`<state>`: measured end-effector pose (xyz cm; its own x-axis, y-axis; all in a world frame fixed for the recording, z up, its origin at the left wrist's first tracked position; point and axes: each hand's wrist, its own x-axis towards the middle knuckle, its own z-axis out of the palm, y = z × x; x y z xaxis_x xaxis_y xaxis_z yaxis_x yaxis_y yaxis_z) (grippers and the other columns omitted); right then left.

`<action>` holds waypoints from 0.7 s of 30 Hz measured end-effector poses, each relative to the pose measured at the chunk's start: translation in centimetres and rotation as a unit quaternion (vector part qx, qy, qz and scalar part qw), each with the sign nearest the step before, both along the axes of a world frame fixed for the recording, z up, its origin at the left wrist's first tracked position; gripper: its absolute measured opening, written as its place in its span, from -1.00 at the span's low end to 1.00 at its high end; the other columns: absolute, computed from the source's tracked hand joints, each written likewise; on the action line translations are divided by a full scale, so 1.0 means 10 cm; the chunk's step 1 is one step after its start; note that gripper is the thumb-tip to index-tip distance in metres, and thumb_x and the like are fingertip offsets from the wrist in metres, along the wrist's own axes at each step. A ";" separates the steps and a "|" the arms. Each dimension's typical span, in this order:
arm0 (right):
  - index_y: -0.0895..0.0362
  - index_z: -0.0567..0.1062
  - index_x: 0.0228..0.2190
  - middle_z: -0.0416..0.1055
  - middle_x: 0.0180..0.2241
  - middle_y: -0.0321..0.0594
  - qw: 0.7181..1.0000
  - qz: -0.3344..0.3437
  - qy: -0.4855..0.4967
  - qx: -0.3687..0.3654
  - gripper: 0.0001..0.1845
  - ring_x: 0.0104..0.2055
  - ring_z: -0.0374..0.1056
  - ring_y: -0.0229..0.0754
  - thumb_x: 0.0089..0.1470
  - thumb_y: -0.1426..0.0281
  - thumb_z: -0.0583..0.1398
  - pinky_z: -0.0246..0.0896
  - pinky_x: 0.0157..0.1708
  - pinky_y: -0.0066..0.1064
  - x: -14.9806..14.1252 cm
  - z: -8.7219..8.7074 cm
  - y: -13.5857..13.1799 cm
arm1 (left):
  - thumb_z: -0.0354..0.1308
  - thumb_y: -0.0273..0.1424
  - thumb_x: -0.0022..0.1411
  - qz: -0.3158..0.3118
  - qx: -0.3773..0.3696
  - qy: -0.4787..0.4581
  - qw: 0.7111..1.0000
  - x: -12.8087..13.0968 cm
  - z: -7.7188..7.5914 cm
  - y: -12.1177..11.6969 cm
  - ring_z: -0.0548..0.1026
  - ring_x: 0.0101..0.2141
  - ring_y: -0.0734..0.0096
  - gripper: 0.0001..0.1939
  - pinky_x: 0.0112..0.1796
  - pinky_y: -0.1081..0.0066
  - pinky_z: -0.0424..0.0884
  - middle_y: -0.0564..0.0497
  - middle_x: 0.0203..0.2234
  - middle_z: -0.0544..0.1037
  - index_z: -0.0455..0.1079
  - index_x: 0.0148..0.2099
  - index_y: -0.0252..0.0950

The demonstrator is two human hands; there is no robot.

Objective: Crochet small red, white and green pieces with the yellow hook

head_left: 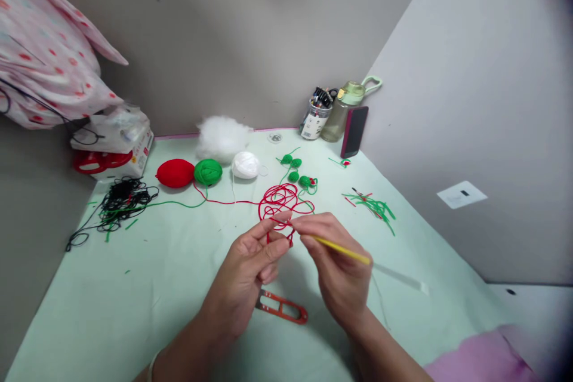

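My left hand (pixel 250 265) pinches a strand of red yarn (pixel 278 196) between thumb and fingers, with a loop of it around the fingertips. In my right hand (pixel 342 268) is a yellow-handled crochet hook (pixel 342 249), its tip at the red yarn, touching or close to the left fingers. Loose red coils lie on the table just beyond both hands. A line of that yarn runs left to the red yarn ball (pixel 175 173). Below the hands rest orange thread snips (pixel 283 307), their blade end partly hidden by my left hand.
Green (pixel 208 172) and white yarn balls (pixel 245 165) sit beside white stuffing (pixel 222 138). Small green crocheted pieces (pixel 293 176) lie behind the red coils. Tangled black yarn (pixel 128 200) is left, green yarn scraps (pixel 376 206) right. A pen cup (pixel 314 122), bottle (pixel 338 119) and phone (pixel 355 131) stand behind.
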<state>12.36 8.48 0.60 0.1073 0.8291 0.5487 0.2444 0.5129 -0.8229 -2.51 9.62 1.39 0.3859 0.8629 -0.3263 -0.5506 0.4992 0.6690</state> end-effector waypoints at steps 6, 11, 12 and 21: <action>0.10 0.64 -0.31 0.61 -0.37 -0.18 0.964 0.108 0.187 -0.155 -0.75 -0.46 0.45 -0.21 0.30 0.20 0.28 0.45 -0.43 -0.34 0.10 0.04 0.12 | 0.46 -0.37 0.17 0.002 0.013 0.030 0.999 -0.07 0.04 0.03 0.06 -0.61 0.74 -0.69 -0.57 0.55 0.00 0.13 -0.44 0.40 0.67 -0.01 -0.23; 0.06 0.60 -0.11 0.64 -0.26 -0.13 0.997 0.070 -0.016 -0.025 -0.77 -0.33 0.56 -0.14 0.40 0.42 0.12 0.52 -0.30 -0.25 0.13 0.06 -0.01 | 0.45 -0.33 0.20 0.050 0.069 0.136 0.987 -0.09 -0.02 0.04 0.16 -0.55 0.62 -0.69 -0.53 0.52 0.09 0.12 -0.45 0.43 0.67 0.01 -0.18; 0.04 0.59 -0.05 0.65 -0.22 -0.12 0.994 0.061 -0.091 0.024 -0.74 -0.27 0.58 -0.11 0.38 0.46 0.12 0.53 -0.28 -0.25 0.13 0.05 -0.03 | 0.45 -0.32 0.19 0.060 0.078 0.148 0.984 -0.09 -0.03 0.04 0.18 -0.54 0.60 -0.68 -0.53 0.52 0.10 0.12 -0.45 0.44 0.67 0.01 -0.17; -0.06 0.63 0.03 0.61 -0.11 -0.13 0.974 0.019 -0.203 0.103 -0.63 -0.13 0.56 -0.08 0.28 0.52 0.25 0.54 -0.19 -0.27 0.05 -0.03 -0.05 | 0.48 -0.40 0.15 -0.014 -0.010 -0.017 1.000 -0.11 -0.02 0.04 -0.01 -0.62 0.72 -0.51 -0.59 0.61 0.01 0.19 -0.54 0.32 0.59 0.14 -0.22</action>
<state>12.90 8.02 0.26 -0.1816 0.6960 0.6946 0.5047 0.6722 -0.5416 -3.57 10.01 1.20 0.4213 0.8451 -0.3291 -0.5588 0.5277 0.6397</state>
